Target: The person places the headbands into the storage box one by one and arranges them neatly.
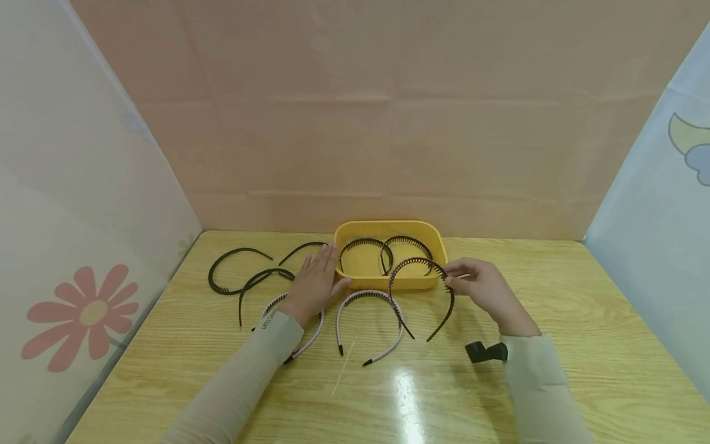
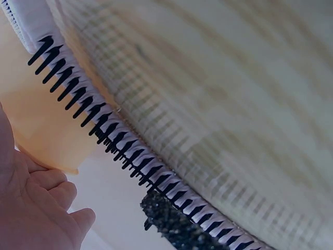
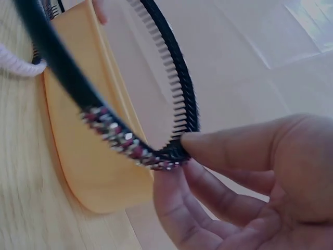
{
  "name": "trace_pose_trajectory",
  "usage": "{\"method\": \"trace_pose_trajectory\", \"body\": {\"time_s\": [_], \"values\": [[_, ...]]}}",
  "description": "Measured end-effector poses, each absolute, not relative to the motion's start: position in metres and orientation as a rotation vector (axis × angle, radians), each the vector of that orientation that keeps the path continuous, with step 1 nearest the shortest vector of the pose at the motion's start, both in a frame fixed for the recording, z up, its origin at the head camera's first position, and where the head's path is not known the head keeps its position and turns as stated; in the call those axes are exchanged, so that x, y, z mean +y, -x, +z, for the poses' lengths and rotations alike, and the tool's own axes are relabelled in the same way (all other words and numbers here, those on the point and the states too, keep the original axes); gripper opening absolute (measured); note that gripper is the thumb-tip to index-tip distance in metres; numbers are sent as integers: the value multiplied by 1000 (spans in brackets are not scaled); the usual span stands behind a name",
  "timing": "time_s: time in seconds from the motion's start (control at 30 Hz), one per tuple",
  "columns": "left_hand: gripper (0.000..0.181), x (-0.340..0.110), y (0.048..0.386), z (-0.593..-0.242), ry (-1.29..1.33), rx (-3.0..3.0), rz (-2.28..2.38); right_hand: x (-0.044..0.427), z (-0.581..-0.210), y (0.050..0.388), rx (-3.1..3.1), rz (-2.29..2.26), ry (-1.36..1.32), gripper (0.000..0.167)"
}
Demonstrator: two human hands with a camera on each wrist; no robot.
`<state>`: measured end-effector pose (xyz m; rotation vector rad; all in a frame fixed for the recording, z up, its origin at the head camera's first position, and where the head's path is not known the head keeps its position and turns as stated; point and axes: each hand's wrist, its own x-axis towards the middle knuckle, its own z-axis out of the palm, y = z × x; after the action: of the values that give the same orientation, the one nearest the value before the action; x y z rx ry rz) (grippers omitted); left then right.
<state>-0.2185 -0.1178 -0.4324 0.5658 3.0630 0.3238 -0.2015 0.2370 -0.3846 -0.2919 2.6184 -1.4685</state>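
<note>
A dark toothed headband [image 1: 451, 303] with small red and silvery stones [image 3: 127, 141] is pinched between thumb and fingers of my right hand [image 1: 484, 290], held up at the front right of the yellow container [image 1: 388, 283]. Two dark headbands [image 1: 407, 238] lie inside the container. My left hand [image 1: 313, 285], fingers extended, rests at the container's left side, above a pale lilac headband [image 1: 315, 336]. Another lilac headband [image 1: 337, 324] lies on the table in front of the container. In the left wrist view a lilac band with black teeth [image 2: 119, 135] crosses close to the camera.
Several dark headbands [image 1: 211, 276] lie on the table [image 1: 166, 382] left of the container, partly overlapping. A small black object [image 1: 485, 352] shows beside my right wrist. A plain cloth wall [image 1: 388, 123] stands behind the table, with patterned sheets [image 1: 89, 185] at the sides.
</note>
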Motion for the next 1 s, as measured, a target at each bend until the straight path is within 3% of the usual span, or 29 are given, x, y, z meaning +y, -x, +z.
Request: {"method": "trace_pose_trajectory", "body": {"time_s": [0.37,0.67,1.0], "values": [[84,-117,218,-431,-562,3059,324,231,-380,208,2430,-1787,76,45],[84,-117,218,-429,-570,3064,300,214,-380,226,2189,-2171,-7,46],[84,-117,219,-428,-560,3067,311,185,-380,249,2128,-2255,-67,46]]}}
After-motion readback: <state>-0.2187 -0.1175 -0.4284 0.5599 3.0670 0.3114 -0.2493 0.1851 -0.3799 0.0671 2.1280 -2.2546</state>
